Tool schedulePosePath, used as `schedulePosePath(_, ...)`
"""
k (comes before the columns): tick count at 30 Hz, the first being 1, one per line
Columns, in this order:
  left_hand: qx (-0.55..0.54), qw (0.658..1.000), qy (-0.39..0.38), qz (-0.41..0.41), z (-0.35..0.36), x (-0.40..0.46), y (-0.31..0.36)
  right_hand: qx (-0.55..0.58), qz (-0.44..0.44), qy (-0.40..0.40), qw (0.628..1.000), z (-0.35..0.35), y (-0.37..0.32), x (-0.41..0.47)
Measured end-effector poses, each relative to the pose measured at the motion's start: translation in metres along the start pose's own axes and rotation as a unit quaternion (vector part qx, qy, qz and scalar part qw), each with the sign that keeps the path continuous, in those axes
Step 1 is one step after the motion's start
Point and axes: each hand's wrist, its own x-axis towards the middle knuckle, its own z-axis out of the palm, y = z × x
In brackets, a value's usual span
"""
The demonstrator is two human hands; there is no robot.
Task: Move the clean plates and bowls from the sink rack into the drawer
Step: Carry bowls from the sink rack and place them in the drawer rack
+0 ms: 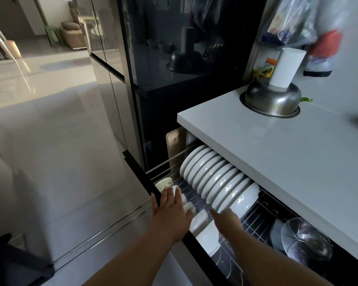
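The drawer (pixel 170 205) under the white counter stands pulled out, with a wire rack inside. Several white plates (pixel 213 178) stand on edge in a row in the rack. Small white bowls and cups (pixel 196 221) lie along the drawer's front side. My left hand (pixel 170 207) rests with straight fingers on the drawer's front edge and over the small cups. My right hand (pixel 225 219) reaches down to the foot of the nearest plate, its fingers blurred and extended, holding nothing that I can see. The sink rack is out of view.
An upturned steel bowl (pixel 271 100) with a white paper roll (pixel 285 67) on it stands on the counter (pixel 256 141). A wire strainer (pixel 304 242) lies at the drawer's right end. A dark glass cabinet (pixel 174 58) stands behind. Tiled floor (pixel 50 131) lies to the left.
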Motion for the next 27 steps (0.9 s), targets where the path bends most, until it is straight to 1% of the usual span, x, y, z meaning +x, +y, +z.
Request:
schedulePosePath(3,-0.020,1.000,0.010,0.003,-0.009,-0.004,0.005,-0.032,-0.078,0.075,0.994,-0.026,-0.021,-0.012)
schedulePosePath(7,-0.047,0.998,0.048,0.006,-0.027,-0.012,0.015,-0.049,-0.125,0.157,0.978,-0.057,-0.040,-0.037)
schedulePosePath(10,-0.085,0.994,0.058,0.018,-0.045,-0.020,0.021,-0.055,-0.155,0.181,0.970,-0.077,-0.044,-0.059)
schedulePosePath(14,-0.148,0.984,0.069,0.070,-0.066,-0.035,0.030,-0.040,-0.170,0.217,0.960,-0.100,-0.045,-0.092)
schedulePosePath(17,-0.184,0.976,0.066,0.094,-0.075,-0.047,0.040,-0.017,-0.178,0.232,0.956,-0.112,-0.039,-0.115)
schedulePosePath(21,-0.149,0.978,0.060,0.135,-0.082,-0.069,0.063,0.009,-0.163,0.264,0.950,-0.127,-0.018,-0.147)
schedulePosePath(23,-0.131,0.977,0.058,0.161,-0.082,-0.078,0.076,0.022,-0.142,0.279,0.949,-0.135,-0.002,-0.160)
schedulePosePath(27,-0.102,0.974,0.025,0.200,-0.080,-0.094,0.106,0.046,-0.091,0.316,0.943,-0.151,0.036,-0.185)
